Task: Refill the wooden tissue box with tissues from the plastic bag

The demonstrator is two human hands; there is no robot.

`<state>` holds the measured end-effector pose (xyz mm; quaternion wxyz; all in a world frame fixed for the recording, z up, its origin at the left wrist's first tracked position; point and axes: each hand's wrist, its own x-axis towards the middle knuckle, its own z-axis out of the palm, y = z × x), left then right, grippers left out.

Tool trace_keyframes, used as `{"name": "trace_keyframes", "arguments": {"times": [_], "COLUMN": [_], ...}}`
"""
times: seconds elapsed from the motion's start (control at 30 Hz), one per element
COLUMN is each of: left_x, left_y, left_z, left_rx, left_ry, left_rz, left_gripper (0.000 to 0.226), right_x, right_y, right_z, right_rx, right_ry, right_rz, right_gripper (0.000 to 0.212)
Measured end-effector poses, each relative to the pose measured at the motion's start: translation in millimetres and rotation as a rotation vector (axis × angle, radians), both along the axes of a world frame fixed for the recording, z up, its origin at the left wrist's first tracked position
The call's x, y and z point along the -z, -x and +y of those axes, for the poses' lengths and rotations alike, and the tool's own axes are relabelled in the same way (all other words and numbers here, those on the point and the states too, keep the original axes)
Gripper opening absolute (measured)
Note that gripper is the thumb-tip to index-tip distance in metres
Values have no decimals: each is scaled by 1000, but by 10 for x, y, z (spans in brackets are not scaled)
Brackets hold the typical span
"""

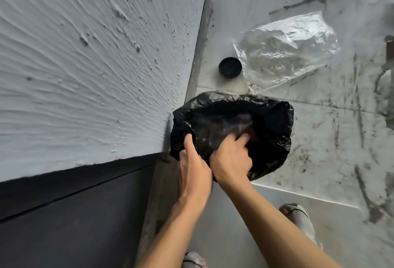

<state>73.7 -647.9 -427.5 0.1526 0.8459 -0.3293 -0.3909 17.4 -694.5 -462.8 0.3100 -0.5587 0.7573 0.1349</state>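
Observation:
A black plastic bag (270, 137) lines a bin that stands on the floor in the corner by the wall. My left hand (195, 167) grips the bag's near rim, thumb pressed over the edge. My right hand (231, 156) pushes down inside the bag's mouth, fingers curled into the plastic. Something reddish shows dimly inside, past my right fingers. A clear, crumpled plastic bag (287, 52) lies on the floor beyond the bin. No wooden tissue box and no tissues are in view.
A small round black lid (230, 67) lies on the floor next to the clear bag. A rough white wall (96, 54) with a dark skirting fills the left. The tiled floor (332, 152) is stained. My two shoes show at the bottom.

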Motion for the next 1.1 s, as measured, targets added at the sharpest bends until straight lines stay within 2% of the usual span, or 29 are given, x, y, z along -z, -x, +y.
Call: {"name": "trace_keyframes", "arguments": {"times": [0.13, 0.27, 0.33, 0.43, 0.53, 0.6, 0.67, 0.8, 0.87, 0.9, 1.0, 1.1], "left_x": [-8, -33, -33, -35, -47, -54, -47, -15, -32, -28, -109, -287], "left_y": [-68, -130, -151, -163, -168, -179, -183, -180, -176, -178, -192, -189], "left_z": [14, 35, 55, 75, 78, 58, 40, 23, 35, 38, 45, 96], "left_rx": [8, 1, 0, 11, 19, 15, 27, 74, 79, 82, 26, 8], "left_ry": [-1, -5, -25, -34, -34, -31, -28, -46, -52, -49, -79, -106], "left_rz": [48, 101, 127, 148, 154, 156, 162, 176, 175, 179, 192, 165], "left_gripper": [63, 61, 60, 60, 61, 61, 60, 61, 61, 61, 60, 62], "right_x": [-1, -217, -353, -486, -343, -182, -56, 122, 149, 148, 57, -63], "right_y": [116, 278, 355, 340, 287, 296, 310, 370, 387, 393, 433, 565], "right_z": [-156, -337, -335, -253, -173, -143, -130, -185, -261, -296, -369, -340], "right_rx": [-227, -307, -362, -425, -483, -557, -661, -593, -568, -535, -288, -115], "right_ry": [-345, -365, -208, 193, 459, 530, 423, -64, -223, -264, -297, -213], "right_rz": [25, -35, 40, 167, 95, -29, -80, -52, -59, -95, -369, -530], "right_gripper": [40, 52, 49, 47, 41, 46, 61, 54, 53, 53, 56, 50]}}
